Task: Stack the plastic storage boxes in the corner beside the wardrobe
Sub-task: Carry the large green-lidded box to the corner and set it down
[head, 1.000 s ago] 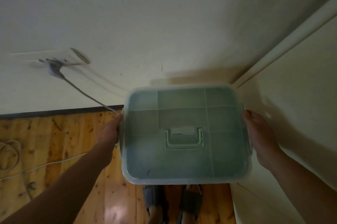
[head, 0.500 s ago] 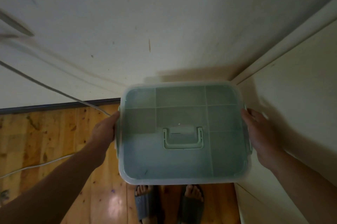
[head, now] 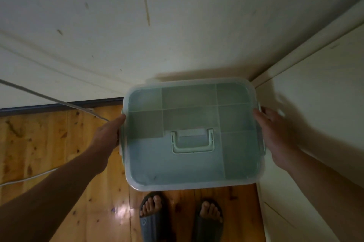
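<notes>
the plastic storage box (head: 193, 163) is held level between two hands, seen from above, with its clear lid on and a pale green handle (head: 192, 141) lying flat in the middle of the lid. its far edge is close to the corner where the wall (head: 137, 34) meets the wardrobe (head: 315, 103), and its right side is just beside the wardrobe's face. what is under the box cannot be told. the left hand (head: 107, 137) grips the box's left side, thumb at the lid's rim, the fingers curled out of sight below the edge. the right hand (head: 275, 135) grips the right side the same way, between box and wardrobe. below the near edge two feet in dark sandals (head: 151, 220) stand on the wooden floor (head: 49, 143). a grey cable (head: 49, 98) slants across the wall and the dark skirting board (head: 59, 106) towards the left hand.
</notes>
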The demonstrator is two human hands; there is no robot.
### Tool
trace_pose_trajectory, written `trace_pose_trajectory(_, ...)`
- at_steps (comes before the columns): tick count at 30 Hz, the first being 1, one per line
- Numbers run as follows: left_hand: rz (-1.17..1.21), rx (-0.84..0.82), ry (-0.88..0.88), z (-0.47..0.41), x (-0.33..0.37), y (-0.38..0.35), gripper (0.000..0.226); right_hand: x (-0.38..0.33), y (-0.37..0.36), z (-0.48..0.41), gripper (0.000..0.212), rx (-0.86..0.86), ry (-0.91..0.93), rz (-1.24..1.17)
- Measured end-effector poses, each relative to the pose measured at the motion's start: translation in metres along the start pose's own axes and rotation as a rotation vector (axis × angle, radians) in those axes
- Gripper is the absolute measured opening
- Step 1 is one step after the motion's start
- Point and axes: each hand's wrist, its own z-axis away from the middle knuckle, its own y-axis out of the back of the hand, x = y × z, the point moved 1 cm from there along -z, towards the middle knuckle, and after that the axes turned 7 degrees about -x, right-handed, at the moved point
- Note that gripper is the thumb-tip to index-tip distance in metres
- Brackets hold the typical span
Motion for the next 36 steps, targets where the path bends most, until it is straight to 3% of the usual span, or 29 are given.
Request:
trace_pose_trajectory(4,0.017,0.021,0.018,-0.016,-0.01,0.001,0.046,0.007,-0.01,-0.008,0.066,-0.03,-0.019,-0.004)
trace_pose_trajectory(16,0.023,0.009,0.027,-0.054,-0.026,0.002,0.05,0.022,-0.028,-0.031,0.052,-0.04,0.0,0.027)
trace_pose_trajectory(23,0.016,-0.005,0.013,-0.062,-0.037,-0.001,0.037,0.027,-0.033,-0.04,0.06,-0.052,-0.006,0.03)
trace_pose_trajectory(36,0.022,0.004,0.015,-0.069,-0.032,-0.005,0.042,0.035,-0.038,-0.049,0.071,-0.075,-0.084,0.049)
